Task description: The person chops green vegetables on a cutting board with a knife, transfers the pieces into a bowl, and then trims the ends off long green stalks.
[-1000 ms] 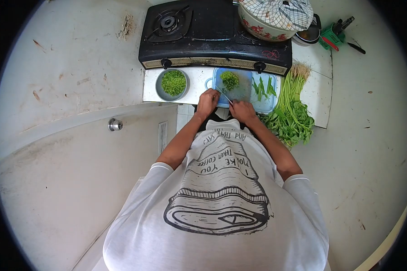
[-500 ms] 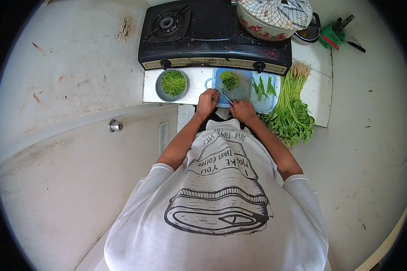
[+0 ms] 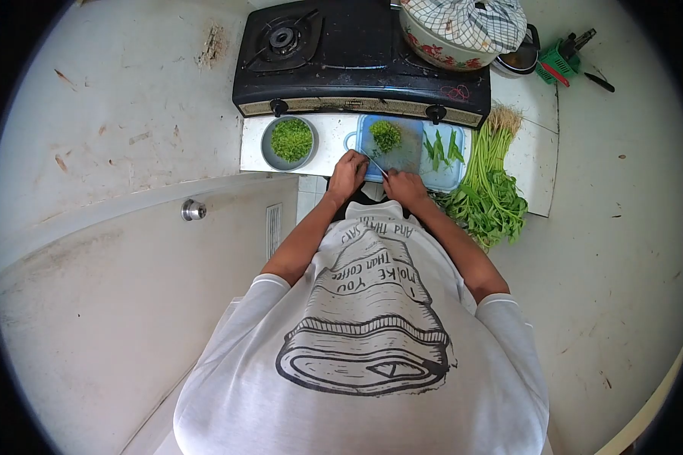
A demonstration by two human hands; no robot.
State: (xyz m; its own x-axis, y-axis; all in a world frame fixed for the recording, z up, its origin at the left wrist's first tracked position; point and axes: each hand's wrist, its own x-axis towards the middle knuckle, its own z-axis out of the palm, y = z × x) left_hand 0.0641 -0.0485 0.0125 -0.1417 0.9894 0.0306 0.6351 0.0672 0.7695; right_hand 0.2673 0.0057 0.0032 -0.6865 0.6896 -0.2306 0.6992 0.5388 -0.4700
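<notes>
Green chopped pile [image 3: 385, 135] sits on the blue cutting board [image 3: 442, 179], toward its left half, with a few uncut leaf pieces [image 3: 442, 146] lying to the right on the same board. My knife [image 3: 376, 163] runs diagonally from my right hand [image 3: 404, 186] up toward the pile; that hand is closed around the handle. My left hand [image 3: 348, 171] rests at the board's left edge, fingers curled down just beside the blade. Whether it pins any stems I cannot tell, too small.

Main risk, as I judge it: left fingertips are very close to the blade, so one slip nicks them. The board also overhangs the near counter edge a little, so hard chopping could shift it. Bits could scatter off the board onto the white counter [image 3: 330, 144].

Metal bowl of chopped greens [image 3: 290, 141] stands left of the board, apart from it. Uncut bunch of greens [image 3: 489, 182] lies right of the board, leaves hanging over the counter edge and could slide off. Black gas stove [image 3: 357, 57] sits behind, covered pot [image 3: 463, 30] on its right burner.
</notes>
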